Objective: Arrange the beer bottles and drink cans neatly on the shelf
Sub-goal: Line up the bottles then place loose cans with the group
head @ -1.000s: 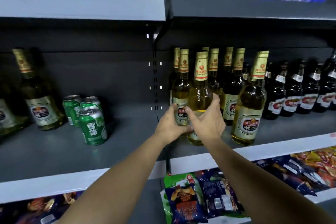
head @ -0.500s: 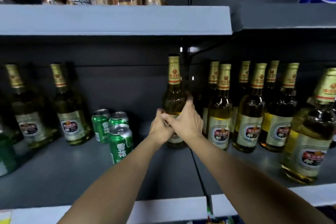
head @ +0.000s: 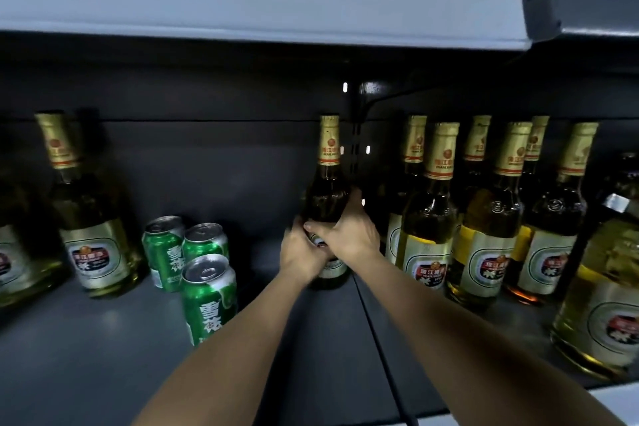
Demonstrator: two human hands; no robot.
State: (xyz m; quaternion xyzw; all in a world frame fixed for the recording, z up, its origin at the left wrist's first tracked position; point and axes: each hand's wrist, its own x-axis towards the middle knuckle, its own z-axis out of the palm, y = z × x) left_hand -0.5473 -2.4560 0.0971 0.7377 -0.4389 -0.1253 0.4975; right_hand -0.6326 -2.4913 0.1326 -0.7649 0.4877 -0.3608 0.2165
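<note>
1. Head view, hands: left hand [head: 300, 250] and right hand [head: 349, 235] together, both wrapped round one bottle [head: 327, 197] at its lower body, right thumb laid across the glass above the label.
2. Head view, bottle: held upright, deep on the shelf [head: 103, 349], just left of the seam [head: 377, 332] between the two shelf boards; base hidden partly behind the wrists, so contact with the shelf could not be told for sure.
3. Head view, left of the seam: three green cans [head: 193, 263] clustered near the bottle, two behind and one in front; farther left, one more bottle [head: 90, 228] of the same kind, with another cut off at the frame edge.
4. Head view, right of the seam: a packed group of bottles [head: 491, 228], gold-foiled necks in two ranks, nearest one just beside the right hand.
5. Head view, above: grey upper shelf [head: 262, 0] overhanging the bottle tops with room to spare.
6. Step in hand, as judged: setting one bottle down on the left board, at the back, to start or extend a row there.
7. Next move, as judged: seat the base flat, turn the label to the front, loosen both hands and draw them straight back, clear of the front can beside the left forearm; then probably line up the cans.
</note>
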